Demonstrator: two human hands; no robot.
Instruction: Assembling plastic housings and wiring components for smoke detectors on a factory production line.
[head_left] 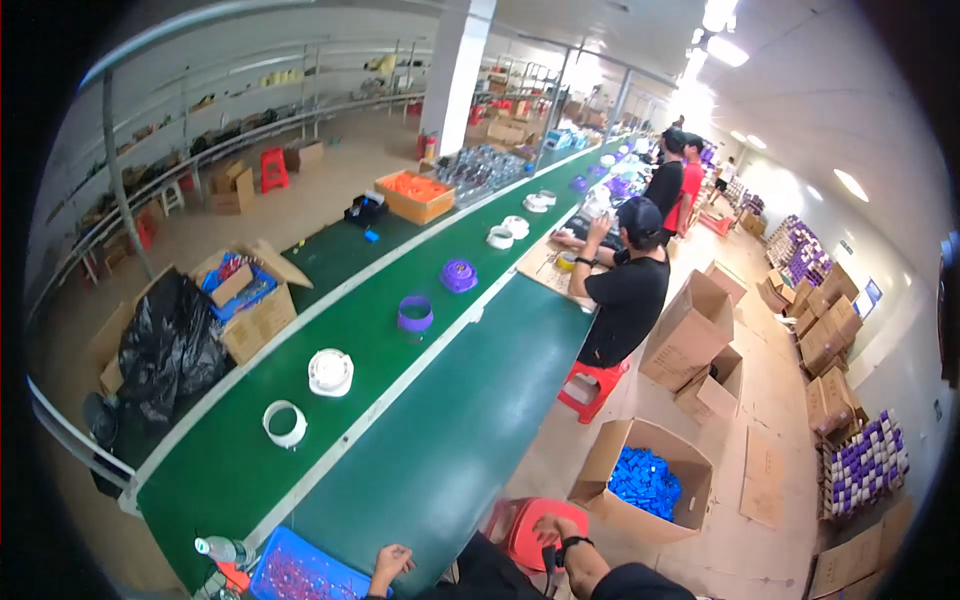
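My left hand point(393, 563) is at the near edge of the green worktable point(440, 400), its fingers loosely bent and nothing visible in them. Beside it on the left is a blue tray point(262, 583) of thin red pieces. My right hand point(552, 530), with a black band at the wrist, hangs over a red stool point(528, 548). Its fingers are apart and appear to hold nothing; whether they touch the stool is unclear. On the green conveyor belt point(240, 475) lie a white ring point(284, 440), a white round housing point(331, 373), a purple ring point(414, 330) and a purple round part point(459, 276).
A plastic bottle point(225, 550) lies left of the tray. A carton of blue pieces point(645, 483) stands on the floor at the right. Ahead, a person in black point(635, 290) sits at the table. Cartons and a black bag point(170, 345) are beyond the belt.
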